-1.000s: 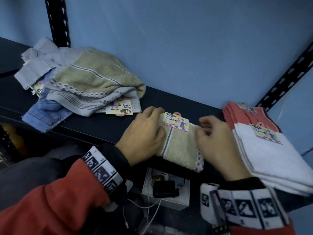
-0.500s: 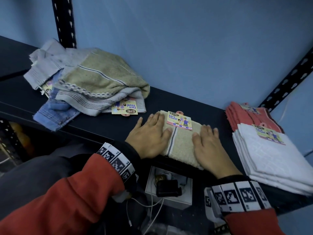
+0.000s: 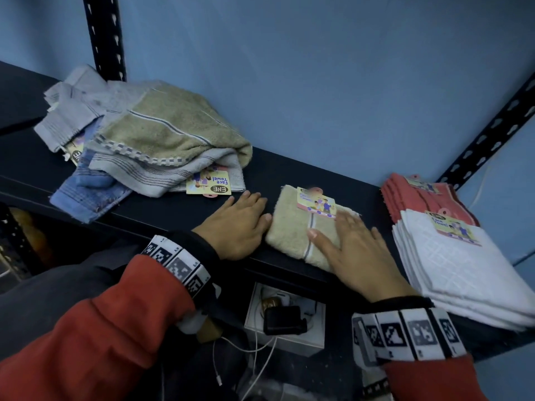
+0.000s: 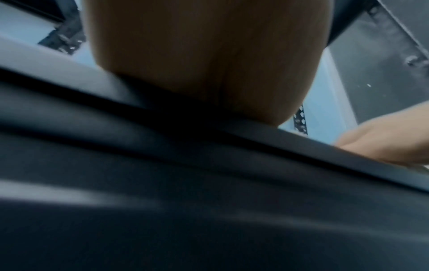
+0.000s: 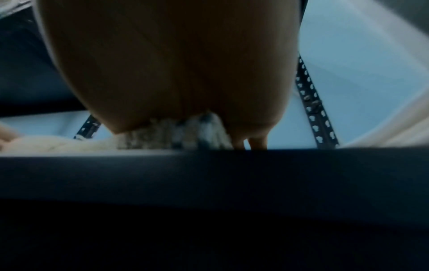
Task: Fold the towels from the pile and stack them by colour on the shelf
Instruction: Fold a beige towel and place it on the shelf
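A folded beige towel [image 3: 292,227] with a paper tag lies on the dark shelf [image 3: 179,209], between my two hands. My right hand [image 3: 350,241] lies flat on the towel's right half, fingers straight. My left hand [image 3: 240,221] rests flat on the shelf against the towel's left edge. The unfolded pile [image 3: 139,149] of beige, grey and blue towels sits at the left. A folded white stack [image 3: 463,267] lies at the right, partly over a folded red stack [image 3: 411,198]. Both wrist views show mostly palm and shelf edge, with beige towel [image 5: 162,135] under the right palm.
A blue wall stands behind the shelf, with black perforated uprights [image 3: 104,36] at the left and right [image 3: 492,131]. Below the shelf edge sits a white box [image 3: 283,337] with a black device and white cables.
Both hands went from folding the beige towel to lying flat. The left hand has slid off the towel onto the shelf at its left; the right hand presses the towel's right half.
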{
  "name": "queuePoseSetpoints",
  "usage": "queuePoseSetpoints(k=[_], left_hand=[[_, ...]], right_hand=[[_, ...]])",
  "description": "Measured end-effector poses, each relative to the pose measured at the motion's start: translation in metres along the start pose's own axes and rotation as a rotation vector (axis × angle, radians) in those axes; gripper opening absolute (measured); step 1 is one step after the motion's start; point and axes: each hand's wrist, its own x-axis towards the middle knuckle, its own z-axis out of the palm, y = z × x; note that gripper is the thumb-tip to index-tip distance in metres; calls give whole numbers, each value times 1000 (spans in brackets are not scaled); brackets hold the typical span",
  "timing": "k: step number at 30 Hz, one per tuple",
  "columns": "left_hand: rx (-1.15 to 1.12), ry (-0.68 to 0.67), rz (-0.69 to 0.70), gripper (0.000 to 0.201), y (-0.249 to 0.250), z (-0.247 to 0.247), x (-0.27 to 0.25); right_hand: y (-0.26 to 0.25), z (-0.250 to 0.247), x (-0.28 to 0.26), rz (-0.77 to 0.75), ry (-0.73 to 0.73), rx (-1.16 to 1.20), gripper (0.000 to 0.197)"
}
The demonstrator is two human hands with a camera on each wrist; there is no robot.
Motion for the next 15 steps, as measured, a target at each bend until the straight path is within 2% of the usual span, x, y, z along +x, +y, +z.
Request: queuePoseSetpoints(k=[2, 5, 6, 7, 10, 15], left_hand=[[64, 15, 6, 60, 1, 5, -3], [136, 35, -10, 64, 5, 10, -6], [147, 36, -17, 65, 6, 11, -6], [154, 36, -23, 66, 7, 12, -6], [168, 39, -29, 66, 8, 12, -6], [179, 43, -42, 65, 10, 14, -7]], right_hand=[[12, -2, 2, 70, 108, -68, 85], [4, -12, -7, 109, 330, -114, 60], [-4, -15, -12, 102, 356, -101, 53], [-14, -17, -16, 99, 328, -90, 49], [-36, -13, -22, 103, 126, -126, 43], [-35, -16, 2, 86, -58, -42, 36]])
